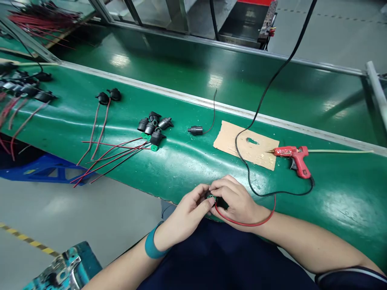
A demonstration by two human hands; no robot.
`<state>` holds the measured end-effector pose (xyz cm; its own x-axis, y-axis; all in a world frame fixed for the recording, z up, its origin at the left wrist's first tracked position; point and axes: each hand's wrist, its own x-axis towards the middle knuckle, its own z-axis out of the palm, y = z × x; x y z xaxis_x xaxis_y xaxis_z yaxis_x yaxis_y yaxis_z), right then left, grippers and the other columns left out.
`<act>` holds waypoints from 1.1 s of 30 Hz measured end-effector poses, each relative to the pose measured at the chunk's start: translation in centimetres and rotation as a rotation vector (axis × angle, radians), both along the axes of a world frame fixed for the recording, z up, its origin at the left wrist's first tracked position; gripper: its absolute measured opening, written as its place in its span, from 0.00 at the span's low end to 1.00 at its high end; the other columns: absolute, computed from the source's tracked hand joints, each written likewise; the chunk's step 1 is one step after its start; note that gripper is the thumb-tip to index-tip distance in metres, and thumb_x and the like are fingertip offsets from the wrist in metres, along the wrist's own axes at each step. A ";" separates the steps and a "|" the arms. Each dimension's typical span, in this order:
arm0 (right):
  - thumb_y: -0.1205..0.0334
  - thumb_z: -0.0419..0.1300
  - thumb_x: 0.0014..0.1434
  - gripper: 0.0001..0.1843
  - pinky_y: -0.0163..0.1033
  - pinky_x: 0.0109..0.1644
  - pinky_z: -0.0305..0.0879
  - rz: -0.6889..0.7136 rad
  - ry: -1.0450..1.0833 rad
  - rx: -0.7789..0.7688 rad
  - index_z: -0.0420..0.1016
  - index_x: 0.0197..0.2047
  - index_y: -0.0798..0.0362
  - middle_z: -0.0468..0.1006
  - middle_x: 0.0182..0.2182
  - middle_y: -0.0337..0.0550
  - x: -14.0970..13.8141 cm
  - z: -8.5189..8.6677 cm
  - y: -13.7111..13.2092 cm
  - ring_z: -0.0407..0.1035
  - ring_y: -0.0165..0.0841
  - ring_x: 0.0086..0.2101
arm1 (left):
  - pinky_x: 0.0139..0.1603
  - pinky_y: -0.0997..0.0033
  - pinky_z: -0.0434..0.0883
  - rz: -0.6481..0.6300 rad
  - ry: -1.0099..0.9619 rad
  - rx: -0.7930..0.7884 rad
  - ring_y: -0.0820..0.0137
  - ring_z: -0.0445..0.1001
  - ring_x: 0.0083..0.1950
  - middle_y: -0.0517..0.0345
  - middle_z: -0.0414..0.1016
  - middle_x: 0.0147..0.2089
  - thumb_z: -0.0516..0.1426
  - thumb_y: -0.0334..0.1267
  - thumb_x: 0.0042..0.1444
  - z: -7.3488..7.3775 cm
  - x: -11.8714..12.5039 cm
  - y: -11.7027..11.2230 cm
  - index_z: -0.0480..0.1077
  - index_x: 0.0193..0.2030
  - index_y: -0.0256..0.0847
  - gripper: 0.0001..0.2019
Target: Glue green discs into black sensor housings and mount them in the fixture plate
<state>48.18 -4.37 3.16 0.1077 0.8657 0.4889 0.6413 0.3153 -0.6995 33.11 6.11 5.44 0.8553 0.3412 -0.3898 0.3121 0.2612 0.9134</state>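
Both my hands meet at the near edge of the green conveyor belt (181,157). My left hand (189,211) pinches a small black socket part (211,198) with a green piece on it. My right hand (237,201) wraps round the same part from the right. A red wire (248,223) loops out from the part under my right wrist. A red hot glue gun (294,157) lies on the belt to the right, its nozzle resting on a cardboard pad (242,143).
Several black sockets with red and black wires (152,127) lie on the belt to the left; one lone socket (195,130) sits in the middle. More sockets (27,86) lie far left. The glue gun's black cord (266,92) crosses the belt. A blue frame (45,169) stands below.
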 end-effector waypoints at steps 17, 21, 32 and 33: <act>0.70 0.59 0.57 0.07 0.42 0.40 0.71 0.055 0.039 -0.080 0.65 0.38 0.50 0.78 0.37 0.47 0.4 -1.7 0.3 0.72 0.36 0.36 | 0.28 0.73 0.70 0.124 0.095 -0.110 0.72 0.72 0.27 0.60 0.71 0.28 0.61 0.48 0.59 -1.6 0.5 -0.7 0.69 0.44 0.36 0.16; 0.68 0.60 0.57 0.07 0.42 0.40 0.71 0.039 0.094 -0.095 0.66 0.38 0.50 0.78 0.38 0.47 0.3 -1.8 0.1 0.73 0.36 0.37 | 0.29 0.72 0.70 0.133 0.105 -0.134 0.71 0.72 0.27 0.61 0.70 0.28 0.62 0.49 0.58 -1.6 0.4 -0.8 0.69 0.46 0.36 0.18; 0.67 0.61 0.61 0.05 0.41 0.40 0.73 0.027 0.133 -0.089 0.69 0.40 0.52 0.78 0.37 0.46 0.6 -1.8 0.4 0.74 0.35 0.38 | 0.30 0.71 0.69 0.080 0.111 -0.146 0.70 0.73 0.27 0.59 0.71 0.26 0.60 0.51 0.60 -1.5 0.5 -0.2 0.68 0.49 0.33 0.21; 0.66 0.61 0.62 0.04 0.41 0.40 0.73 0.036 0.131 -0.091 0.69 0.40 0.52 0.78 0.37 0.46 0.7 -1.7 0.4 0.73 0.35 0.38 | 0.30 0.71 0.69 0.070 0.106 -0.158 0.70 0.73 0.27 0.59 0.72 0.26 0.60 0.51 0.61 -1.5 0.4 -0.2 0.68 0.49 0.33 0.21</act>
<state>48.84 -3.95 1.45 0.1333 0.9100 0.3925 0.5321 0.2684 -0.8030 33.49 5.96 3.90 0.7829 0.3262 -0.5297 0.3803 0.4229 0.8225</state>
